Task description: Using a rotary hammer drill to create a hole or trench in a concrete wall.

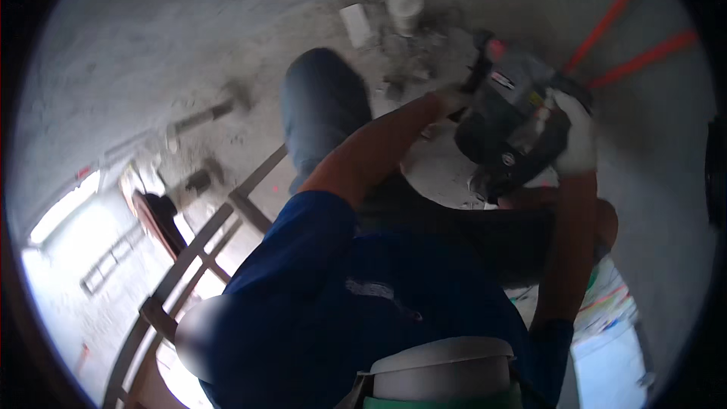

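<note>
one power tool [494, 115] — held between left hand [452, 98] and right hand [577, 132]

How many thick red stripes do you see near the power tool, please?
2: the steeper stripe and, below it, the flatter stripe, both at upper right beyond the power tool, which may hide more.

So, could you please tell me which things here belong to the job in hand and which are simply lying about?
In use:
dark power tool, gripped by the right hand, with the left hand at its side
red lines beside it, probably

Apparently lying about:
white container
pale block
scattered rubble
</note>
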{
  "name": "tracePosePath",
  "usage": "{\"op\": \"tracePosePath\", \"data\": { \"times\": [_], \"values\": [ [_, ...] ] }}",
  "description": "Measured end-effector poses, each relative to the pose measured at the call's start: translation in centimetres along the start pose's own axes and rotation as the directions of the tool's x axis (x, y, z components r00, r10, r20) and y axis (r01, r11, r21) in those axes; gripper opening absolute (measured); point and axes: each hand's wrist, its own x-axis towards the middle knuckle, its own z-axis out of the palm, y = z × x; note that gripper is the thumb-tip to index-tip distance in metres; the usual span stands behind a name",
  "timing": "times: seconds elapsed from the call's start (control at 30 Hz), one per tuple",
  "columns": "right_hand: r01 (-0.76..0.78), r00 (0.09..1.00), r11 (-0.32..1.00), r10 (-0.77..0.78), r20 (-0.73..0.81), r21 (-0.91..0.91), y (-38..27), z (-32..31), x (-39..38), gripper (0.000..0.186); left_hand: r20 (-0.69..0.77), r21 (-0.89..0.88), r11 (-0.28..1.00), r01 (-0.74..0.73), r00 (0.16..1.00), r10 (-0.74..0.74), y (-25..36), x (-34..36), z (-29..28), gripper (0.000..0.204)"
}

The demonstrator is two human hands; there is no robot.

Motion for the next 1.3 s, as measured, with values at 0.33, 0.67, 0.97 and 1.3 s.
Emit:
{"op": "tracePosePath", "data": {
  "times": [0.33, 0.67, 0.97, 1.3],
  "values": [
    [0.148, 0.989, 0.985, -0.145, 0.037, -0.091, -2.4, -2.1, -3.6, 0.021, -0.212, -0.156, 0.987, -0.035, 0.977, 0.001, 1.9, -2.1, 6.0, 0.04],
    [0.031, 0.992, 0.999, -0.027, 0.119, -0.03, 1.6, 3.3, 2.7, 0.019, -0.308, -0.449, 0.85, -0.276, 0.94, 0.143, -0.3, -1.6, -3.4, 0.036],
    [0.023, 0.987, 0.999, -0.016, 0.16, -0.041, 0.5, 4.6, 2.3, 0.012, -0.314, -0.439, 0.856, -0.274, 0.939, 0.14, -1.2, -1.6, -3.9, 0.039],
    [0.04, 0.999, 0.997, -0.037, 0.038, -0.067, 1.7, 4.6, 2.2, 0.015, -0.397, -0.384, 0.887, -0.255, 0.913, 0.091, -5.2, 2.4, -7.0, 0.048]
  ]
}}
